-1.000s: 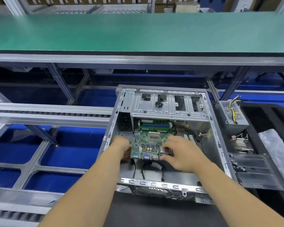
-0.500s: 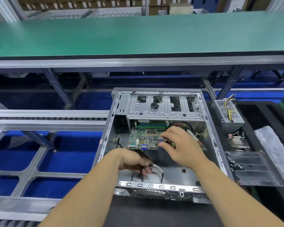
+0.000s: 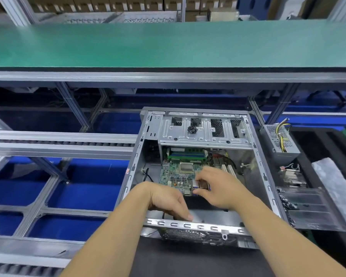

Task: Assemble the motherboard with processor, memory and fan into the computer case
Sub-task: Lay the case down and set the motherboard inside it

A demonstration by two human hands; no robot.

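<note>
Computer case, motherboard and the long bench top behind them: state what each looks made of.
Computer case: bare sheet metal, probably steel, silvery grey with stamped ribs and punched vents.
Motherboard: green circuit board, likely fibreglass laminate, studded with small components and a shiny metal processor lid.
Bench top: matte green covering, possibly rubber or vinyl mat, on a dark edge over aluminium-looking framing.

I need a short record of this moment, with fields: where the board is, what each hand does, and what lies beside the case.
board: green motherboard inside the open computer case, far end under the metal drive bracket
right hand: grips the board's near edge at the ports
left hand: low in the case by the near rim, fingers curled; what it holds is hidden
beside the case: power supply with yellow wires, to the right
</note>
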